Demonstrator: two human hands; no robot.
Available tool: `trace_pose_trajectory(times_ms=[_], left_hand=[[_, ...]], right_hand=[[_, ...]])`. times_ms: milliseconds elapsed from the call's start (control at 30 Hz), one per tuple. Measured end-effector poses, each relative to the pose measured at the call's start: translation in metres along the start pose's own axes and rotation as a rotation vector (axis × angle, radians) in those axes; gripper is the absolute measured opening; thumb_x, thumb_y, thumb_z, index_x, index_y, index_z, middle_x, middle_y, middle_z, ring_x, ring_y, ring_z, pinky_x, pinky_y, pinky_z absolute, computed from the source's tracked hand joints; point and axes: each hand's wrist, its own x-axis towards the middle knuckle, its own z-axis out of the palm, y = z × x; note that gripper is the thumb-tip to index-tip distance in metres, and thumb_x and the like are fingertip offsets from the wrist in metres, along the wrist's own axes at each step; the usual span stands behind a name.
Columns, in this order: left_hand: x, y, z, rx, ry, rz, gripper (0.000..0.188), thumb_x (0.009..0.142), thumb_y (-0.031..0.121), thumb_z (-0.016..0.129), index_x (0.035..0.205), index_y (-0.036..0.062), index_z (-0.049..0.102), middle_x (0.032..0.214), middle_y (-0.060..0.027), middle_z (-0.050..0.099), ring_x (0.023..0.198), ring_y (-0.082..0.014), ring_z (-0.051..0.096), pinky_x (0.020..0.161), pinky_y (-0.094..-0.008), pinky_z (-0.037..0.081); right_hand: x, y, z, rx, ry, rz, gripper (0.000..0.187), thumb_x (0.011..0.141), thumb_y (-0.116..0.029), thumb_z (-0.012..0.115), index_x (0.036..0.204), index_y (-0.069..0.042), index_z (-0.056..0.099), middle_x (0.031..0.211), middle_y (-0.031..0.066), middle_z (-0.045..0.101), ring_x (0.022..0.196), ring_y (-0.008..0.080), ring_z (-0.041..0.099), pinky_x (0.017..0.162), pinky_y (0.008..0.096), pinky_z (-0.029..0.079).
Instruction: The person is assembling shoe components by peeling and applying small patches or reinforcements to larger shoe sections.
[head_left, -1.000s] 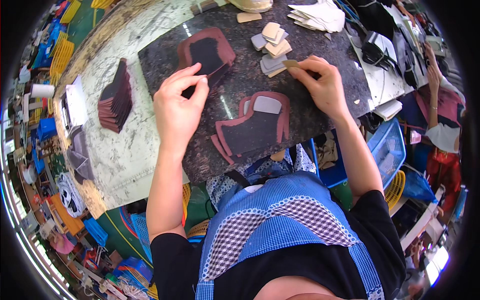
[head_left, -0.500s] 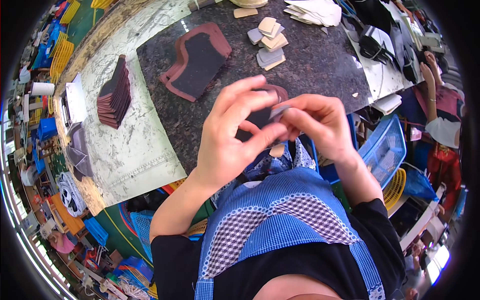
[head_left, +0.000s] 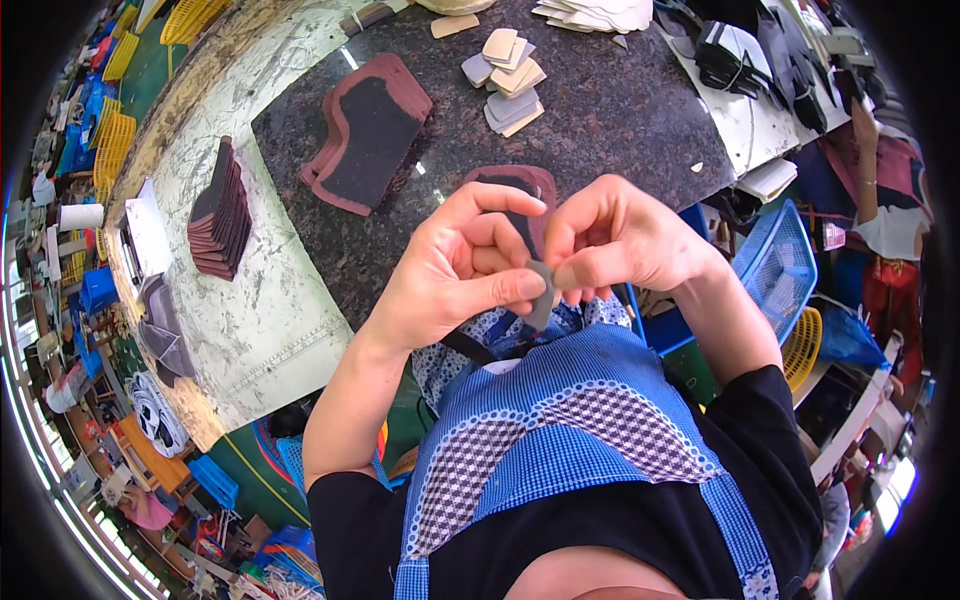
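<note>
Close in front of my apron, both hands meet at a small grey patch (head_left: pixel 541 308) with a rounded end. My left hand (head_left: pixel 455 270) pinches it by the thumb, its other fingers curled loosely. Thumb and fingertips of my right hand (head_left: pixel 625 240) are closed at the patch's upper right edge. Just beyond them lies a black panel with a maroon border (head_left: pixel 540 180), partly hidden by my fingers. Farther left sits a pile of similar maroon-edged black panels (head_left: pixel 370 135). Small beige and grey patches (head_left: pixel 512 85) are heaped at the back.
A fanned stack of maroon-edged pieces (head_left: pixel 220 225) lies on the white board (head_left: pixel 285 330) at left. White cut sheets (head_left: pixel 597 14) rest at the far edge of the dark stone slab (head_left: pixel 640 120). To the right are a blue basket (head_left: pixel 780 265) and a co-worker's arm (head_left: pixel 866 165).
My hands have come down slightly toward my apron, and the grey patch now hangs downward between them. The bordered panel behind them shows more. The view has shifted a little.
</note>
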Motion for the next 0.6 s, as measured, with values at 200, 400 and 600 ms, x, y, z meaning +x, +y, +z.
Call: trace_pose_trajectory(times_ms=[200, 400, 600], left_hand=[[0.001, -0.010, 0.000, 0.850, 0.051, 0.618, 0.033, 0.073, -0.003, 0.083, 0.103, 0.0053, 0.074, 0.101, -0.0051, 0.058, 0.088, -0.0174, 0.064, 0.074, -0.0292, 0.054], [-0.048, 0.004, 0.014, 0.940, 0.211, 0.799, 0.027, 0.070, -0.001, 0.082, 0.096, 0.0047, 0.074, 0.096, -0.0053, 0.064, 0.082, -0.0181, 0.063, 0.068, -0.0301, 0.051], [-0.035, -0.025, 0.002, 0.117, 0.456, 0.150, 0.013, 0.092, 0.001, 0.069, 0.103, 0.0015, 0.064, 0.089, -0.0058, 0.064, 0.075, -0.0120, 0.063, 0.068, -0.0262, 0.051]], right_hand=[[0.003, 0.019, 0.006, 0.188, -0.072, 0.049, 0.016, 0.083, -0.010, 0.060, 0.076, 0.000, 0.071, 0.065, 0.0052, 0.067, 0.059, 0.0093, 0.064, 0.050, 0.0191, 0.047], [-0.086, 0.083, -0.075, 0.091, 0.514, 0.019, 0.018, 0.080, -0.018, 0.061, 0.071, -0.003, 0.064, 0.074, 0.0073, 0.068, 0.061, 0.0120, 0.064, 0.053, 0.0268, 0.051], [-0.077, 0.059, -0.054, -0.646, 0.460, 0.327, 0.034, 0.091, -0.027, 0.071, 0.076, 0.003, 0.070, 0.062, 0.0065, 0.064, 0.062, 0.0102, 0.063, 0.058, 0.0303, 0.051]])
